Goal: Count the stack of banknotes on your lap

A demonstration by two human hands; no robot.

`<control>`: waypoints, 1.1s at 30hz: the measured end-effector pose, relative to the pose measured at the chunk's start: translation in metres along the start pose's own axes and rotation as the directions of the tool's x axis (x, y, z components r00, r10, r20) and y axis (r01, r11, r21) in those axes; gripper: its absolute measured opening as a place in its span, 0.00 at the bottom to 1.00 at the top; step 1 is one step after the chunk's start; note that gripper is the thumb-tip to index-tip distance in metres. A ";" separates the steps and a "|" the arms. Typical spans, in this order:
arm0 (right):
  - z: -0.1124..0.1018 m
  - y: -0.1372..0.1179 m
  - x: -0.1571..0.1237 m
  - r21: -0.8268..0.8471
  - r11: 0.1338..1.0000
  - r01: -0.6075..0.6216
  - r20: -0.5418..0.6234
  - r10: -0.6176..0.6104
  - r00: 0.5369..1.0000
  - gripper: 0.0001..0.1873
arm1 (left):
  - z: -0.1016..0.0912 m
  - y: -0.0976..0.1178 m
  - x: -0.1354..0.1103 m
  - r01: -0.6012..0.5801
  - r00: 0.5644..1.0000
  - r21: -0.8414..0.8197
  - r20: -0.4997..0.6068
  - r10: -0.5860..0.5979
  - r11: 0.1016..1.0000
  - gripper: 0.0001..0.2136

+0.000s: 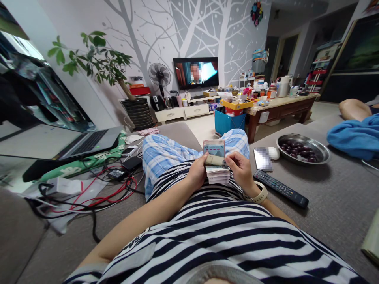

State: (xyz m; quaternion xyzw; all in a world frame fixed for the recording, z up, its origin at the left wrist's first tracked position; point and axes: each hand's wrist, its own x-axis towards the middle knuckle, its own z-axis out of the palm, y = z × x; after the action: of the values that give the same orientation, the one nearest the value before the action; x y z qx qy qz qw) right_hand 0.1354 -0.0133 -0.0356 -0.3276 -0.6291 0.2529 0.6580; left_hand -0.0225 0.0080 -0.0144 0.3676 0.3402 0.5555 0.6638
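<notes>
A stack of banknotes [214, 148] is held over my lap, bent across the middle so that its upper part stands up and its lower edges fan out below. My left hand [197, 172] grips the left side of the stack, with its thumb at the fold. My right hand [240, 169] pinches the right edge of the notes between thumb and fingers, and a pale watch [261, 193] sits on that wrist. Most of the left fingers are hidden behind the stack.
On the sofa to my right lie a remote control [281, 188], a white mouse [274, 153] and a metal bowl [322, 154] of dark round fruit. Tangled cables [97, 199] and a laptop [94, 142] are at left. Another person's leg [353, 111] shows at far right.
</notes>
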 end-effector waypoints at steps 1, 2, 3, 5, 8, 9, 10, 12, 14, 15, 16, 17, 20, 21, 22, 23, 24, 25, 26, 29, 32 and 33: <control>0.000 0.000 0.000 -0.006 1.000 -0.002 0.001 0.002 1.000 0.15 | 0.000 0.000 0.001 0.001 1.000 -0.004 -0.004 -0.001 1.000 0.11; 0.000 0.000 0.000 -0.011 1.000 -0.004 0.000 0.004 1.000 0.15 | -0.001 0.000 0.001 0.003 1.000 -0.007 -0.011 -0.003 1.000 0.11; 0.000 0.001 0.000 -0.016 1.000 -0.004 -0.002 0.004 1.000 0.16 | -0.001 0.000 0.002 0.005 1.000 -0.009 -0.017 -0.005 1.000 0.10; 0.000 0.001 0.000 -0.019 1.000 -0.005 -0.002 0.005 1.000 0.16 | -0.001 -0.001 0.002 0.005 1.000 -0.012 -0.021 -0.005 1.000 0.10; 0.000 0.001 -0.001 -0.012 1.000 -0.003 0.002 0.003 1.000 0.16 | -0.001 0.000 0.002 -0.003 1.000 -0.018 -0.021 0.002 1.000 0.09; 0.000 0.000 -0.001 -0.009 1.000 -0.001 0.004 0.001 1.000 0.15 | 0.000 0.000 0.002 0.003 1.000 -0.018 -0.023 -0.004 1.000 0.09; 0.000 0.000 -0.001 -0.006 1.000 0.002 0.006 -0.002 1.000 0.15 | 0.000 0.000 0.002 0.012 1.000 -0.016 -0.025 -0.013 1.000 0.09; -0.001 -0.001 -0.001 -0.001 1.000 0.009 0.010 -0.009 1.000 0.14 | 0.001 0.001 0.001 0.025 0.999 -0.012 -0.031 -0.026 1.000 0.09; -0.001 -0.001 -0.001 0.002 1.000 0.015 0.014 -0.015 1.000 0.14 | 0.001 0.001 0.000 0.020 0.999 -0.012 -0.037 -0.020 1.000 0.09; -0.001 -0.001 -0.001 0.003 1.000 0.017 0.015 -0.017 1.000 0.14 | 0.001 0.001 0.000 0.012 0.999 -0.013 -0.037 -0.012 1.000 0.09; -0.001 -0.001 -0.001 0.002 1.000 0.018 0.016 -0.018 1.000 0.14 | 0.001 0.001 0.000 0.006 0.999 -0.013 -0.036 -0.007 1.000 0.09; -0.001 -0.001 -0.001 0.000 1.000 0.018 0.017 -0.018 1.000 0.14 | 0.001 0.001 0.000 0.006 0.999 -0.011 -0.035 -0.006 1.000 0.09; -0.001 0.000 -0.001 -0.006 1.000 0.012 0.019 -0.011 1.000 0.15 | 0.001 0.001 0.001 0.013 0.999 -0.010 -0.036 -0.013 1.000 0.09; -0.001 0.000 -0.001 -0.007 1.000 0.008 0.020 -0.008 1.000 0.16 | 0.001 0.001 0.000 0.015 0.999 -0.011 -0.038 -0.016 1.000 0.09; -0.001 0.000 -0.001 -0.007 1.000 0.006 0.020 -0.006 1.000 0.16 | 0.001 0.001 0.000 0.015 0.999 -0.012 -0.038 -0.015 1.000 0.09; -0.001 0.000 -0.001 -0.006 1.000 0.005 0.021 -0.005 1.000 0.16 | 0.001 0.002 0.000 0.014 0.999 -0.012 -0.038 -0.014 1.000 0.09; -0.001 0.000 -0.001 -0.004 1.000 0.006 0.021 -0.006 1.000 0.15 | 0.001 0.002 0.000 0.011 0.999 -0.011 -0.038 -0.012 1.000 0.09; -0.001 0.000 -0.001 -0.002 1.000 0.007 0.023 -0.007 1.000 0.15 | 0.002 0.002 -0.001 0.009 0.999 -0.009 -0.038 -0.010 1.000 0.09; -0.001 0.000 -0.001 -0.002 1.000 0.008 0.024 -0.008 1.000 0.15 | 0.002 0.002 -0.001 0.008 0.999 -0.009 -0.037 -0.008 1.000 0.09; -0.001 -0.002 -0.001 -0.010 1.000 0.005 0.029 -0.004 1.000 0.15 | 0.002 0.002 -0.002 0.008 0.999 -0.016 -0.033 -0.008 1.000 0.09; -0.001 -0.002 -0.001 -0.022 1.000 0.002 0.034 -0.002 0.999 0.16 | 0.001 0.002 -0.002 0.017 0.999 -0.021 -0.035 -0.017 1.000 0.09; -0.001 -0.002 -0.001 -0.024 1.000 0.002 0.035 -0.001 0.999 0.16 | 0.001 0.002 -0.002 0.020 0.999 -0.020 -0.036 -0.020 1.000 0.09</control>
State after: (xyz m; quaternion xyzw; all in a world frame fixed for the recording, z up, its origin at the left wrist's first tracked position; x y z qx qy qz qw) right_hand 0.1366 -0.0154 -0.0342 -0.3305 -0.6437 0.2504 0.6432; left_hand -0.0226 0.0062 -0.0117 0.3477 0.3503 0.5586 0.6666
